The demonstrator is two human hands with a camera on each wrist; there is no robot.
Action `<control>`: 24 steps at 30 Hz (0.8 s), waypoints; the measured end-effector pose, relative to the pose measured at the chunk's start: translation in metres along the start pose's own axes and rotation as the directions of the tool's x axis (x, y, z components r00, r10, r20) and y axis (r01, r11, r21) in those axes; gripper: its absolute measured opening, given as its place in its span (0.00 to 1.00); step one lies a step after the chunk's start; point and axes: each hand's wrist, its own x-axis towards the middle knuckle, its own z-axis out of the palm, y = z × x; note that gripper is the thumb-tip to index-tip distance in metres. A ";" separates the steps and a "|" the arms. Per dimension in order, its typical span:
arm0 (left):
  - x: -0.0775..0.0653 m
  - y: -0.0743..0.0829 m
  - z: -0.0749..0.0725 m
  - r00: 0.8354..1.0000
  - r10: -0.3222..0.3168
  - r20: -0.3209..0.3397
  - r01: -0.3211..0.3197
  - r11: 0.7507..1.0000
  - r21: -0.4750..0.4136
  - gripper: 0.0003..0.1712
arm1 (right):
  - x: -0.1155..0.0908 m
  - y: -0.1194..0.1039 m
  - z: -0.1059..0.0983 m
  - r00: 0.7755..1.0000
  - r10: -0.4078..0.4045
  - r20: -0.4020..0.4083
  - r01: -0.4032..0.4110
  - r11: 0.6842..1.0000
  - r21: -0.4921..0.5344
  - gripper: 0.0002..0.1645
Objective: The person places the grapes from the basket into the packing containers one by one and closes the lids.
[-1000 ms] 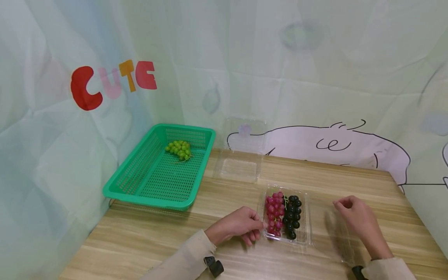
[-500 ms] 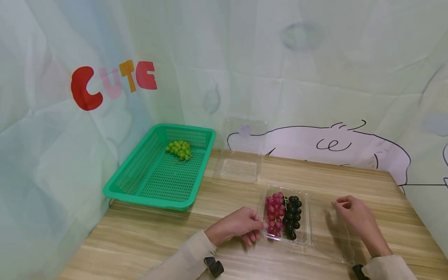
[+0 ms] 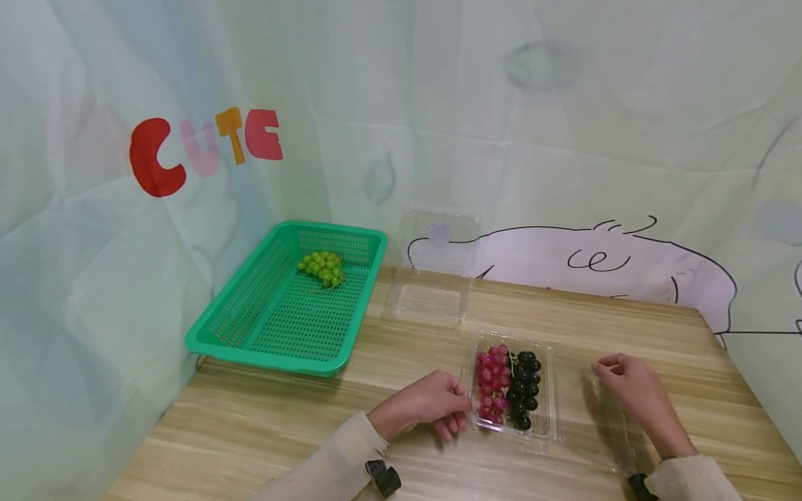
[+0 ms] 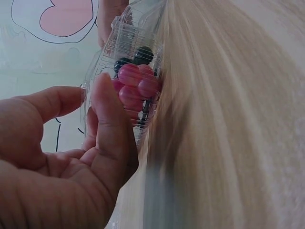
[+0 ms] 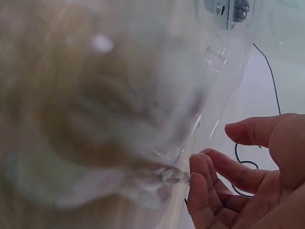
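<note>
A clear plastic clamshell box (image 3: 544, 410) stands on the table with its lid (image 3: 585, 407) folded out to the right. Red grapes (image 3: 493, 379) fill its left side and black grapes (image 3: 523, 386) lie beside them on the right. My left hand (image 3: 429, 403) pinches the box's left rim between thumb and fingers, as the left wrist view shows. Over the lid's far right part is my right hand (image 3: 635, 386). In the right wrist view its fingers (image 5: 200, 186) touch the lid's edge, with the thumb apart from them.
A green basket (image 3: 363, 306) at the left holds a bunch of green grapes (image 3: 322, 268). Behind the box, a second clear clamshell (image 3: 432, 303) stands with its lid up against the curtain (image 3: 532, 139). The wooden table (image 3: 250, 424) extends in front.
My right hand has shifted slightly left and the lid's far edge has moved a little with it. The left hand and the grapes stay where they were.
</note>
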 end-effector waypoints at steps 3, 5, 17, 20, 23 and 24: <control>0.000 0.000 0.000 1.000 -0.002 0.008 0.002 1.000 0.003 0.13 | 0.001 0.002 -0.001 1.000 -0.001 -0.002 0.001 1.000 -0.011 0.31; 0.000 0.000 0.000 1.000 0.001 0.011 -0.001 1.000 0.010 0.13 | 0.001 0.004 -0.002 1.000 -0.008 0.001 0.008 1.000 -0.023 0.31; 0.000 0.000 0.001 1.000 0.009 -0.004 -0.009 1.000 -0.007 0.13 | 0.007 0.014 -0.007 0.999 -0.028 0.042 0.031 0.996 -0.079 0.23; 0.000 0.000 0.001 1.000 0.010 -0.002 -0.010 1.000 -0.003 0.13 | 0.006 0.016 -0.008 0.998 -0.046 0.045 0.050 0.995 -0.083 0.22; 0.000 0.000 0.001 1.000 0.012 -0.003 -0.012 1.000 -0.007 0.13 | 0.005 0.019 -0.010 0.997 -0.054 0.060 0.059 0.995 -0.076 0.24; 0.000 0.000 0.001 1.000 0.012 -0.004 -0.012 1.000 -0.009 0.12 | 0.004 0.020 -0.011 0.996 -0.056 0.067 0.061 0.996 -0.070 0.24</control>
